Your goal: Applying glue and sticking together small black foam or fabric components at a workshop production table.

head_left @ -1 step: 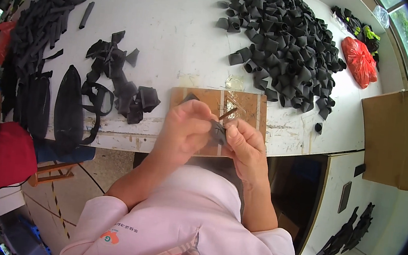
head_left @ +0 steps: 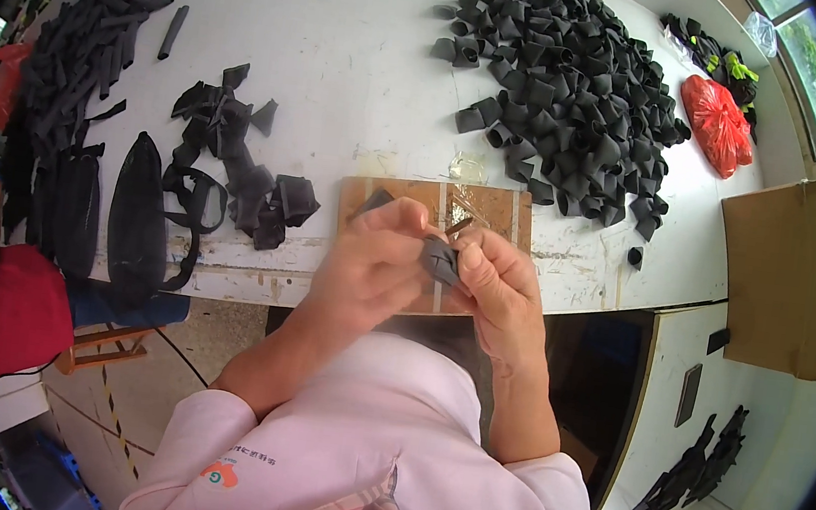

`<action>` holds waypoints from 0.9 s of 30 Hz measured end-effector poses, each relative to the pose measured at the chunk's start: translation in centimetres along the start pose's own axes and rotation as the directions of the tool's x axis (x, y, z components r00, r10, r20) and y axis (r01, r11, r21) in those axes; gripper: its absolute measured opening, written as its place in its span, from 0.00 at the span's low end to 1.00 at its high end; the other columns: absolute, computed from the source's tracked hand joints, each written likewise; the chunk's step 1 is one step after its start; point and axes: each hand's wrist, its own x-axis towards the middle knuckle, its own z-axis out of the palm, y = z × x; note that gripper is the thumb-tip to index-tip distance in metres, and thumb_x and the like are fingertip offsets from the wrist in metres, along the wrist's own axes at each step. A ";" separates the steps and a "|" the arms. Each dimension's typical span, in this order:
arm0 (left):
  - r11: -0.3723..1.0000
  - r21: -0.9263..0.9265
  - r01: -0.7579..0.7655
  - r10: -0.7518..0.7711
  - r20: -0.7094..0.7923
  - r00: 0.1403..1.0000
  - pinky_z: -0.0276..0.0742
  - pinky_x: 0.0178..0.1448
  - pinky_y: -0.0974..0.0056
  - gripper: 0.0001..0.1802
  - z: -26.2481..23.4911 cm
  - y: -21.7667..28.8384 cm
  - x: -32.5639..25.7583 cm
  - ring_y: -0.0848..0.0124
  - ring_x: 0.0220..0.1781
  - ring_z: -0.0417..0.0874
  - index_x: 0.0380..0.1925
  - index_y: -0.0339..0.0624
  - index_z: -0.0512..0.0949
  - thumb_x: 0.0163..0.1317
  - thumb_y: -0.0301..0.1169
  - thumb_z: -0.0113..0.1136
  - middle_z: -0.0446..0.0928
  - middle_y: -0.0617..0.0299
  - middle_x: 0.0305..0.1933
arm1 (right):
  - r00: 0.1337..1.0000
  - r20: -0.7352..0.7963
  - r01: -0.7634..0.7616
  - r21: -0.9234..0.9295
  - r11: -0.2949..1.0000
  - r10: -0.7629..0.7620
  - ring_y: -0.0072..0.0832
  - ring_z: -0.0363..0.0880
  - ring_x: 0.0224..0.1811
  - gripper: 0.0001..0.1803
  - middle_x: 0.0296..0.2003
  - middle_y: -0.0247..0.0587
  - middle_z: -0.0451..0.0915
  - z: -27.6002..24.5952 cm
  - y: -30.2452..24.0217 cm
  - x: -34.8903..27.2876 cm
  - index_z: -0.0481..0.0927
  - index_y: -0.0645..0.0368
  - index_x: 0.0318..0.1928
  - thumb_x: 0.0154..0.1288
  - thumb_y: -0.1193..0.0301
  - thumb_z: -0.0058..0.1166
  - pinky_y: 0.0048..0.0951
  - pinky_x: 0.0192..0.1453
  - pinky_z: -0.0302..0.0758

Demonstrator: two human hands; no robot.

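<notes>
Above a brown board (head_left: 524, 230) at the table's front edge, my two hands meet over a small dark grey fabric piece (head_left: 441, 262). My right hand (head_left: 502, 291) pinches it between thumb and fingers. Curled at the piece's left side is my left hand (head_left: 373, 256), slightly blurred, its fingertips against the fabric. A thin dark stick-like thing (head_left: 458, 227) pokes up between the hands; what grips its lower end is hidden. Behind my left fingers, another dark fabric piece (head_left: 375, 201) lies on the board.
A big heap of folded black fabric loops (head_left: 577, 93) covers the far right. To the left lie dark strips (head_left: 100, 39), loose pieces (head_left: 230, 134) and black pouches (head_left: 141, 215). A red bag (head_left: 717, 124) and cardboard box (head_left: 783, 278) stand right. Someone's red sleeve (head_left: 9, 310) shows left.
Both hands have shifted very slightly around the fabric piece. The piece has turned a little, and less of the stick-like thing shows between the fingers.
</notes>
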 end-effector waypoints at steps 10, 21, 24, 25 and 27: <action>0.972 0.234 -0.022 0.017 0.024 1.000 0.58 0.15 0.79 0.13 -0.1 0.1 0.9 0.86 0.14 0.65 0.45 0.35 0.67 0.59 0.24 0.49 0.74 0.58 0.30 | 0.983 0.182 0.004 -0.042 0.999 0.004 0.12 0.58 0.19 0.14 0.18 0.24 0.65 -2.0 -0.5 3.2 0.72 0.58 0.25 0.62 0.61 0.49 0.15 0.22 0.57; 0.336 0.720 -0.607 0.489 0.417 0.766 0.65 0.50 0.64 0.07 2.4 0.1 1.8 0.69 0.40 0.70 0.29 0.36 0.73 0.57 0.29 0.55 0.72 0.58 0.33 | 0.704 0.133 0.573 -0.688 0.446 -0.698 0.24 0.69 0.23 0.13 0.27 0.37 0.71 -0.2 -1.0 1.2 0.74 0.63 0.35 0.49 0.71 0.60 0.21 0.24 0.68; 0.692 0.455 -0.561 0.478 0.295 0.828 0.63 0.51 0.63 0.06 2.2 0.4 1.5 0.68 0.41 0.68 0.31 0.38 0.72 0.58 0.30 0.53 0.71 0.59 0.34 | 0.672 0.155 0.590 -0.703 0.397 -0.724 0.23 0.70 0.23 0.14 0.26 0.38 0.71 0.4 -1.1 1.3 0.75 0.63 0.34 0.44 0.77 0.63 0.19 0.20 0.68; 0.699 0.463 -0.545 0.455 0.301 0.838 0.61 0.52 0.63 0.06 1.5 0.8 1.5 0.69 0.43 0.67 0.32 0.39 0.71 0.60 0.30 0.51 0.71 0.59 0.35 | 0.662 0.152 0.580 -0.724 0.373 -0.734 0.23 0.70 0.22 0.13 0.24 0.38 0.71 0.5 -1.1 1.4 0.76 0.63 0.33 0.45 0.77 0.62 0.20 0.19 0.68; 0.702 0.463 -0.541 0.464 0.280 0.841 0.61 0.52 0.63 0.06 1.5 0.3 1.3 0.69 0.42 0.67 0.32 0.39 0.71 0.60 0.30 0.51 0.71 0.60 0.35 | 0.653 0.151 0.571 -0.742 0.351 -0.742 0.23 0.69 0.21 0.11 0.23 0.37 0.71 0.9 -1.4 1.3 0.76 0.63 0.32 0.45 0.77 0.62 0.21 0.19 0.67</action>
